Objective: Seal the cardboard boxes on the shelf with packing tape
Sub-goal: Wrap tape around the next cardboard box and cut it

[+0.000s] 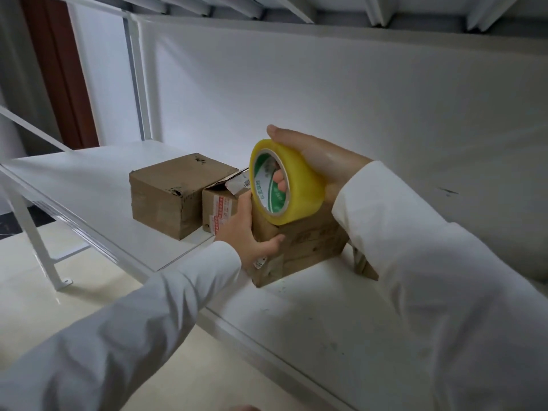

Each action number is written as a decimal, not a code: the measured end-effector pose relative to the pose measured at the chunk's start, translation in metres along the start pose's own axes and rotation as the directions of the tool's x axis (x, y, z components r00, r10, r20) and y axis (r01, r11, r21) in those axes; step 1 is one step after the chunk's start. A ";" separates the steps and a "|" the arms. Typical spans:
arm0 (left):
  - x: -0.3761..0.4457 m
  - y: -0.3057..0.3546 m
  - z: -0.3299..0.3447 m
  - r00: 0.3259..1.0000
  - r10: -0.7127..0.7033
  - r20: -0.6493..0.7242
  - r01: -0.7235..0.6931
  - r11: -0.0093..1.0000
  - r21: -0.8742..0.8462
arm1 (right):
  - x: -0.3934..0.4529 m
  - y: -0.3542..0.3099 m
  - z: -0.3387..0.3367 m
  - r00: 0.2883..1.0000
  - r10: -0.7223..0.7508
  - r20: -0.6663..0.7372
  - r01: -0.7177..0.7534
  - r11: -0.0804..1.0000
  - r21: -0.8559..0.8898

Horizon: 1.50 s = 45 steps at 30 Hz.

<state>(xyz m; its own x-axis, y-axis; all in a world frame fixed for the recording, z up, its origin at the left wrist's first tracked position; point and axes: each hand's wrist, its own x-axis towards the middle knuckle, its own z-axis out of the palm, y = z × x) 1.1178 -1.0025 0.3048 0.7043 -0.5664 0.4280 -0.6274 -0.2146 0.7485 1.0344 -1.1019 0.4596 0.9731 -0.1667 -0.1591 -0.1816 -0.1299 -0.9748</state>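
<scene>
Gripping a yellow tape roll (287, 182), green core print perhaps unreadable, right hand (320, 161); left hand (246, 232) grips near box (308, 244).

**Cardboard, tape film and painted metal**

The tape roll (289, 185) is glossy, translucent yellow plastic film wound on a green-printed paper core. The nearest box (311, 247) is matt brown cardboard, scuffed, with shiny clear tape strips. The far box (175, 194) is rough, torn cardboard. The shelf (326, 336) looks like smooth white-painted metal, speckled with marks. Both sleeves (430, 292) are soft white cloth.
</scene>
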 end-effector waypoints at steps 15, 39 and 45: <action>0.027 -0.011 -0.004 0.950 -0.312 0.010 0.312 0.950 0.032 | -0.003 0.072 -0.021 0.943 0.328 -0.061 -0.332 0.901 -0.279; 0.024 -0.004 -0.007 0.980 -0.162 0.112 0.167 0.985 -0.042 | -0.002 0.080 -0.035 0.939 0.313 -0.143 -0.343 0.873 -0.345; 0.037 0.019 -0.030 0.889 -0.201 0.411 0.090 0.958 0.273 | -0.002 0.090 -0.041 0.935 0.319 -0.153 -0.353 0.871 -0.341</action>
<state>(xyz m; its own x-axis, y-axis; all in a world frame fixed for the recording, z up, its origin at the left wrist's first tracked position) 1.1420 -1.0041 0.3498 0.6158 -0.7876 0.0223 -0.6282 -0.4737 0.6172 1.0101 -1.1536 0.3791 0.8305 -0.3471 -0.4357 -0.5500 -0.3874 -0.7398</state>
